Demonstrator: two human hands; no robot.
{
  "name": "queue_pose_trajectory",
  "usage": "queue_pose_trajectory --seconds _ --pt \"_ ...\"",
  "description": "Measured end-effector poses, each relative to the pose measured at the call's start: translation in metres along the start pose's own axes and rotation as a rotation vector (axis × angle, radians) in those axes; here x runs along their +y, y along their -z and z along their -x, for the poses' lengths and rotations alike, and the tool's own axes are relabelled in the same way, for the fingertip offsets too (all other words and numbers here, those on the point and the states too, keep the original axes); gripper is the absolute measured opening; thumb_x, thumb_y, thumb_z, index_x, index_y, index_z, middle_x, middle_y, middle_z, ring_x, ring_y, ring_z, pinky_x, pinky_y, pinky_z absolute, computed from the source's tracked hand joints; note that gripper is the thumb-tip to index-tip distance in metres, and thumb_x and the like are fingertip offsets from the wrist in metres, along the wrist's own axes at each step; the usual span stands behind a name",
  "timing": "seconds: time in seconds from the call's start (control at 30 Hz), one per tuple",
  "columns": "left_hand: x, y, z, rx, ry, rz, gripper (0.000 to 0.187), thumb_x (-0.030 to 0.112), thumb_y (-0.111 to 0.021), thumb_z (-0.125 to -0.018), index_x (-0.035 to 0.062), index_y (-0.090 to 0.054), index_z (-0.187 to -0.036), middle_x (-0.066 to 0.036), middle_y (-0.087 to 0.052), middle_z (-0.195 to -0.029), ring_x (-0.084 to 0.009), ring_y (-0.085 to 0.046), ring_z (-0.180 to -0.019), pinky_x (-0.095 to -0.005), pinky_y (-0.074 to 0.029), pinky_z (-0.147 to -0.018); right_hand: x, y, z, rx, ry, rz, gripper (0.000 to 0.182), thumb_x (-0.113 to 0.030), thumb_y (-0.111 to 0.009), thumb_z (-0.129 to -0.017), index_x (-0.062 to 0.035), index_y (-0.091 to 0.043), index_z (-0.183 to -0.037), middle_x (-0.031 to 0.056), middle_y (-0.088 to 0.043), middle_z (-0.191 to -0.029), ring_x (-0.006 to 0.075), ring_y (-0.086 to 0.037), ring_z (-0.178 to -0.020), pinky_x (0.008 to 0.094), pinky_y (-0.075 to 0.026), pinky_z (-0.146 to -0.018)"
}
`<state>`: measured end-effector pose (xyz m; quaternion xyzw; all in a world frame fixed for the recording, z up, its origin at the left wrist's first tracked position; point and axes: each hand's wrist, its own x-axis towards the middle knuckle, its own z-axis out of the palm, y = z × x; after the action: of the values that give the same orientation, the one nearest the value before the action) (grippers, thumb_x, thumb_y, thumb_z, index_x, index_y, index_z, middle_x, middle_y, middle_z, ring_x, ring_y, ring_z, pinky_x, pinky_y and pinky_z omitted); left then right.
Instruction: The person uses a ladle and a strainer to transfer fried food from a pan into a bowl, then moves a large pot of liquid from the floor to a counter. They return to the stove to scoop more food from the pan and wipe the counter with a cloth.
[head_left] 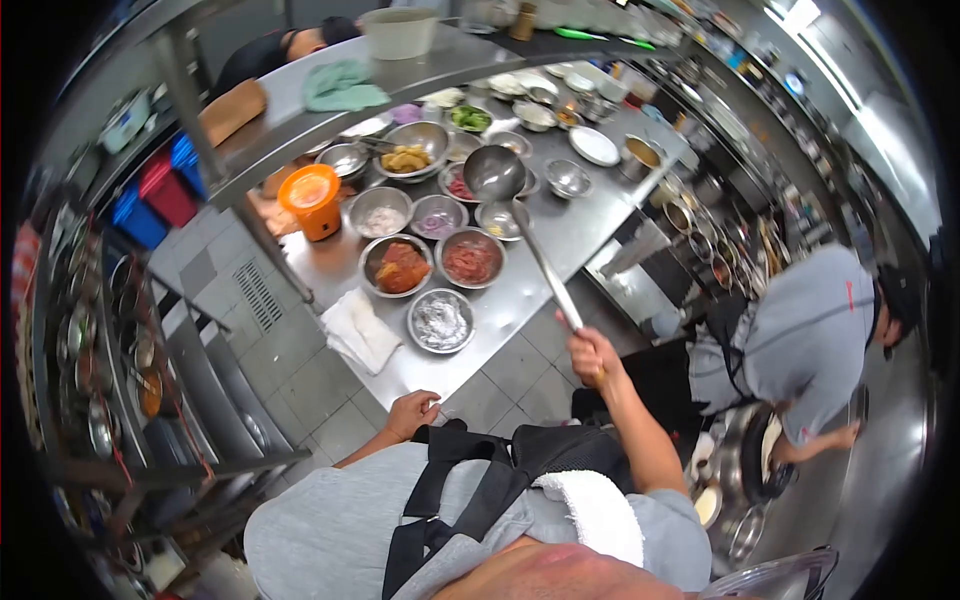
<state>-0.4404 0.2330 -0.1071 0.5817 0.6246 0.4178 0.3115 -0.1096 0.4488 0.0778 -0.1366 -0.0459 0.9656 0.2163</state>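
Item: seasoning run at steel counter point(560, 240)
- Left hand point(413, 413): fingers loosely curled, resting on counter edge, holding nothing
- Bowls: red paste bowl point(398, 266), minced meat bowl point(471, 259), small yellow-seasoning bowl point(497, 218)
- Ladle point(496, 172): cup hovers over small bowls
- Right hand point(592, 357): fist closed round ladle handle
- Step, judged: picking up seasoning; next calls for a steady dip into one bowl
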Motion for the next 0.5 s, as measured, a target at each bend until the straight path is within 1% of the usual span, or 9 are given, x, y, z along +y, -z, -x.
queue_pose_trajectory --seconds 0.03,0.1,0.13,0.17,0.2,0.3,0.37,0.43,0.5 --pt "0.004 0.001 -0.005 -0.045 -0.024 0.022 0.019 0.016 -0.071 -0.081 0.0087 -0.070 -0.098 -0.006 -0.060 -0.067 -0.0167 -0.058 -0.058 -0.0298 -0.048 -0.056 0.018 0.011 0.032 0.042 0.032 -0.009 0.045 -0.020 -0.038 -0.104 -0.0148 -0.033 -0.148 -0.0010 -0.037 -0.064 0.0048 -0.033 -0.040 0.0202 -0.033 -0.033" --pt "0.016 -0.003 -0.020 -0.151 -0.073 0.055 0.018 0.015 -0.070 -0.081 0.0074 -0.070 -0.098 -0.006 -0.059 -0.066 -0.0158 -0.056 -0.057 -0.0294 -0.047 -0.056 0.054 0.016 0.086 0.153 0.109 0.142 0.048 -0.016 -0.044 -0.102 -0.0117 -0.032 -0.148 -0.0017 -0.037 -0.062 0.0030 -0.029 -0.038 0.0179 -0.028 -0.032" --pt "0.023 -0.006 -0.028 -0.210 -0.102 0.086 0.018 0.014 -0.070 -0.082 0.0060 -0.069 -0.098 -0.006 -0.059 -0.066 -0.0149 -0.055 -0.056 -0.0290 -0.046 -0.055 0.072 0.025 0.110 0.164 0.155 0.113 0.048 -0.016 -0.044 -0.102 -0.0117 -0.032 -0.148 -0.0017 -0.037 -0.062 0.0030 -0.029 -0.038 0.0179 -0.028 -0.032" --pt "0.021 -0.019 -0.038 -0.246 -0.135 0.126 0.016 0.013 -0.069 -0.083 0.0042 -0.069 -0.097 -0.006 -0.058 -0.067 -0.0138 -0.052 -0.055 -0.0278 -0.044 -0.055 0.092 0.033 0.135 0.227 0.194 0.195 0.048 -0.014 -0.046 -0.102 -0.0114 -0.032 -0.148 -0.0021 -0.036 -0.061 0.0028 -0.030 -0.038 0.0177 -0.028 -0.032" --pt "0.041 -0.024 -0.052 -0.303 -0.182 0.133 0.017 0.013 -0.069 -0.084 0.0041 -0.069 -0.098 -0.005 -0.057 -0.067 -0.0124 -0.051 -0.055 -0.0270 -0.043 -0.054 0.112 0.040 0.157 0.294 0.236 0.275 0.049 -0.013 -0.047 -0.101 -0.0111 -0.033 -0.148 -0.0025 -0.036 -0.060 0.0025 -0.030 -0.038 0.0176 -0.027 -0.032" --pt "0.099 -0.059 -0.086 -0.398 -0.281 0.207 0.015 0.012 -0.068 -0.085 0.0042 -0.069 -0.099 -0.002 -0.054 -0.067 -0.0090 -0.047 -0.057 -0.0251 -0.040 -0.053 0.177 0.045 0.214 0.374 0.369 0.279 0.050 -0.012 -0.050 -0.100 -0.0120 -0.035 -0.147 -0.0032 -0.035 -0.059 0.0026 -0.031 -0.037 0.0185 -0.027 -0.032" --pt "0.137 -0.093 -0.098 -0.441 -0.439 0.270 0.013 0.007 -0.068 -0.084 0.0037 -0.067 -0.097 -0.001 -0.053 -0.068 -0.0078 -0.045 -0.058 -0.0239 -0.038 -0.053 0.224 0.042 0.250 0.442 0.461 0.302 0.050 -0.011 -0.052 -0.098 -0.0141 -0.036 -0.146 -0.0035 -0.036 -0.060 0.0026 -0.034 -0.038 0.0194 -0.027 -0.033" --pt "0.174 -0.126 -0.090 -0.565 -0.415 0.358 0.014 0.002 -0.066 -0.085 0.0027 -0.067 -0.099 0.002 -0.052 -0.069 -0.0051 -0.044 -0.060 -0.0216 -0.036 -0.053 0.277 0.049 0.287 0.504 0.606 0.253 0.052 -0.012 -0.056 -0.096 -0.0150 -0.037 -0.145 -0.0038 -0.037 -0.062 0.0024 -0.035 -0.039 0.0189 -0.029 -0.033" --pt "0.211 -0.158 -0.067 -0.653 -0.531 0.398 0.013 0.000 -0.066 -0.086 0.0020 -0.067 -0.099 0.003 -0.050 -0.068 -0.0038 -0.042 -0.057 -0.0205 -0.034 -0.051 0.334 0.041 0.319 0.572 0.750 0.201 0.056 -0.013 -0.057 -0.096 -0.0151 -0.034 -0.148 -0.0048 -0.035 -0.063 0.0013 -0.036 -0.041 0.0181 -0.030 -0.034"
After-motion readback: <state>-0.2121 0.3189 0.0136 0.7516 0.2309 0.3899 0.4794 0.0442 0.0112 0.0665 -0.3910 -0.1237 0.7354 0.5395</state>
